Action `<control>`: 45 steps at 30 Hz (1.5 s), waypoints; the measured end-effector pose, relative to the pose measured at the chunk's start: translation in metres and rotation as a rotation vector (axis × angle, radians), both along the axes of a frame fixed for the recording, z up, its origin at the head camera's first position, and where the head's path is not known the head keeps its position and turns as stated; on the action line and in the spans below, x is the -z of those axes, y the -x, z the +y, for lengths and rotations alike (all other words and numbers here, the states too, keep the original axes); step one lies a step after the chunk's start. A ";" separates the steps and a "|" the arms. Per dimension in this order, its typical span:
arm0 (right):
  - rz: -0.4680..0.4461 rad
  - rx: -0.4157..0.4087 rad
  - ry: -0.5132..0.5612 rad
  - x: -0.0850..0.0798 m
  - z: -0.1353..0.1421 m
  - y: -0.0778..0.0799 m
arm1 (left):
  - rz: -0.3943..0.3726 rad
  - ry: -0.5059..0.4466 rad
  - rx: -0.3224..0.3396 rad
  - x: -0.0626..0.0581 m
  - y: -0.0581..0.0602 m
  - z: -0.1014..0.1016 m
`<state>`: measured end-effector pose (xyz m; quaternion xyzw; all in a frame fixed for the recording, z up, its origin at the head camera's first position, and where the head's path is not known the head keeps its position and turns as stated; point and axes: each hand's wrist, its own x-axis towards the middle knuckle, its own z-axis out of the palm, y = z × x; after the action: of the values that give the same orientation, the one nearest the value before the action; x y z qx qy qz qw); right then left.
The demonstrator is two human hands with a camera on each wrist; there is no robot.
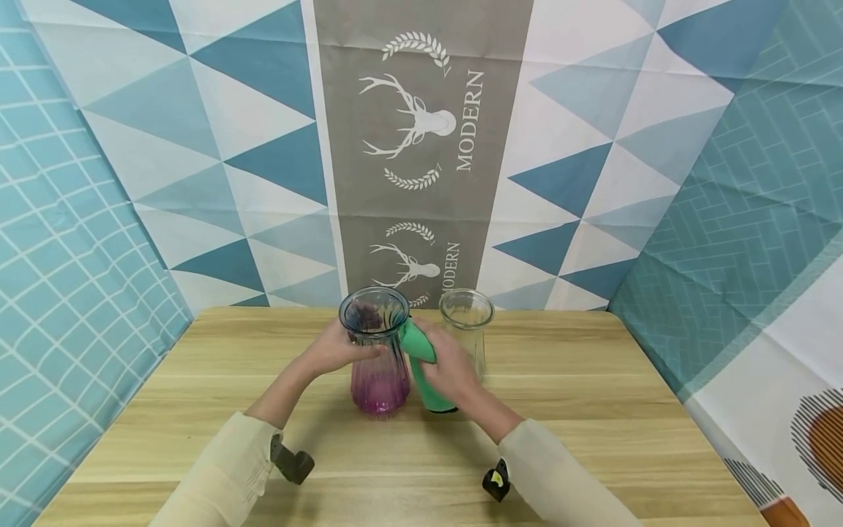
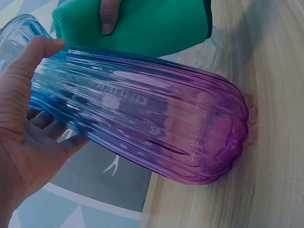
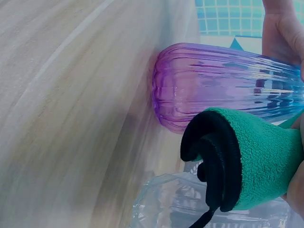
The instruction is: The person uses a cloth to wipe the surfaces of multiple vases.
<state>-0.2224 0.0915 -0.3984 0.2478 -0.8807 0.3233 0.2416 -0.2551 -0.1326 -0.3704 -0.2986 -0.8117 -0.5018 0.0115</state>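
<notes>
My left hand [image 1: 336, 348] grips a ribbed glass vase [image 1: 380, 377] around its neck, below the wide rim. The glass shades from blue at the top to purple at the base, and the vase [image 2: 156, 114] stands close over the wooden table. In my right hand [image 1: 451, 362] is a green cloth [image 1: 428, 377] with black edging, bunched up and held against the right side of the vase near the neck. The cloth [image 3: 261, 156] hangs down in a roll in the right wrist view. Part of the left fingers is hidden behind the glass.
A clear glass vase [image 1: 466, 311] stands just behind and right of my right hand, partly covered by it. The wooden table [image 1: 579, 439] ends at a patterned curtain wall [image 1: 421, 168] at the back. A black wrist camera [image 1: 293, 465] hangs at my left sleeve.
</notes>
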 end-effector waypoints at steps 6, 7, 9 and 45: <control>0.024 -0.018 -0.002 0.001 -0.003 0.002 | -0.016 0.011 0.006 0.000 -0.001 0.000; 0.025 -0.021 -0.004 0.002 -0.003 0.002 | -0.017 0.011 0.004 0.000 -0.001 0.000; 0.020 -0.028 -0.009 0.003 -0.003 0.001 | -0.021 0.007 0.006 0.000 -0.001 0.000; -0.239 -0.028 -0.246 0.026 0.013 -0.006 | -0.022 -0.096 -0.068 0.010 -0.003 0.006</control>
<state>-0.2161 0.1046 -0.4242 0.2477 -0.9325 0.2438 0.0986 -0.2523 -0.1263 -0.3799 -0.2647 -0.7963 -0.5428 0.0340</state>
